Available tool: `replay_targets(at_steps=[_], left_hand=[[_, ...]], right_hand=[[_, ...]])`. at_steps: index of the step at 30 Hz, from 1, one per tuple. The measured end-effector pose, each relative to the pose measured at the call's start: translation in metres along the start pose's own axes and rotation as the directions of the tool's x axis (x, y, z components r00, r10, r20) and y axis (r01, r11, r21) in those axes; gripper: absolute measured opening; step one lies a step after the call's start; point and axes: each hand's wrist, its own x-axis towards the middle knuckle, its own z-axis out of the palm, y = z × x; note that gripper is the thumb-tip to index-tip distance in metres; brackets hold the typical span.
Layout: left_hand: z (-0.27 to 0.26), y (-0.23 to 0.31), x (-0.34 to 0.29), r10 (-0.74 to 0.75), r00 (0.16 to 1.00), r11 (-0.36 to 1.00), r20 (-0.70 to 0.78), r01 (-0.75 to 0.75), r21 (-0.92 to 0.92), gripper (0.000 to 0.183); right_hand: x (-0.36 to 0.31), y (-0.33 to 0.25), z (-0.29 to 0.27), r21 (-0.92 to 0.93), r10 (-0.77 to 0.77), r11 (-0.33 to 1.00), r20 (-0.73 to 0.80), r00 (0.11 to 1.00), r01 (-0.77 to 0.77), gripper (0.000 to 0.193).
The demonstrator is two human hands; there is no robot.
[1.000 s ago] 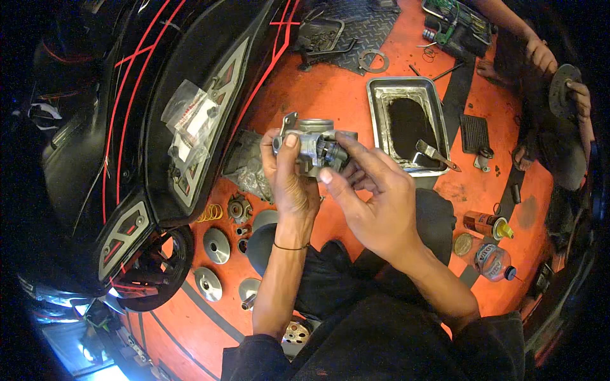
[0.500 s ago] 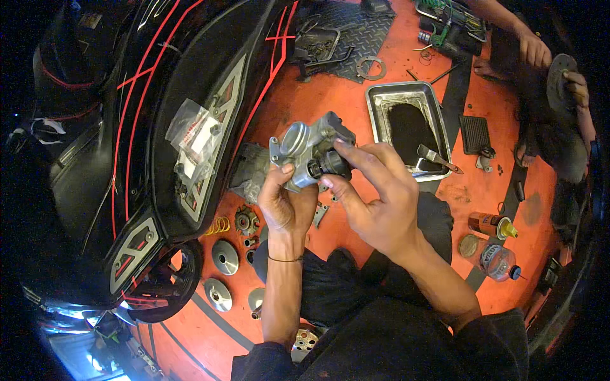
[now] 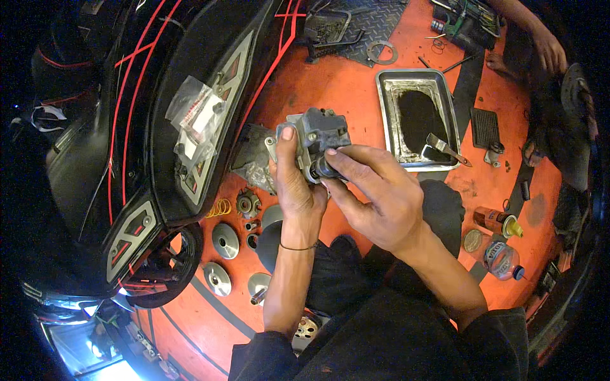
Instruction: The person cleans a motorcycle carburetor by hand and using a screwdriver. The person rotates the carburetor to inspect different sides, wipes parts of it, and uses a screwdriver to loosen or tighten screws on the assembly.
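A silver metal throttle body [image 3: 304,151] with a dark grey housing [image 3: 321,124] is held up in front of me. My left hand [image 3: 297,187] grips it from the left, with the thumb laid along its near face. My right hand [image 3: 387,206] pinches the black round part [image 3: 325,169] on its lower right side between thumb and fingertips. That part sits against the metal body; whether it is fully seated I cannot tell. My left fingers are mostly hidden behind the body.
Left stands a black scooter [image 3: 190,127] with a plastic bag [image 3: 194,114] on its footboard. Metal discs [image 3: 225,240] and a yellow spring [image 3: 219,208] lie on the orange floor. Right are a tray [image 3: 384,114] with a brush [image 3: 448,151], a spray can [image 3: 499,222] and a bottle [image 3: 499,259]. Another person's arm [image 3: 543,44] shows far right.
The throttle body has been turned, so its round opening no longer shows and the dark housing faces me. My left thumb has shifted up along it. The right hand still pinches the black part.
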Motion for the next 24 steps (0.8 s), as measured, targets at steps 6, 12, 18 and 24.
replay_targets(at_steps=[6,12,18,24], left_hand=[[0.0049,0.0041,-0.0050,0.055,0.998,0.996,-0.014,-0.054,0.077,0.038],[0.0038,0.0034,-0.0021,0.118,0.991,0.992,-0.060,-0.114,0.059,0.036],[0.0012,0.0028,-0.0014,0.135,0.990,0.987,-0.035,-0.131,0.098,0.039],[0.0004,0.0038,-0.0006,0.106,0.990,0.990,-0.095,-0.097,0.098,0.038]], right_hand=[[0.0020,0.0009,0.0003,-0.039,-0.044,0.998,0.019,0.999,0.045,0.033],[0.0033,0.0016,0.0014,-0.005,-0.034,0.999,0.064,0.997,0.034,0.031],[0.0026,0.0055,-0.0010,0.047,-0.055,0.998,0.114,0.992,0.050,0.033],[-0.0006,0.0100,0.0020,0.059,-0.079,0.996,0.137,0.987,0.071,0.035]])
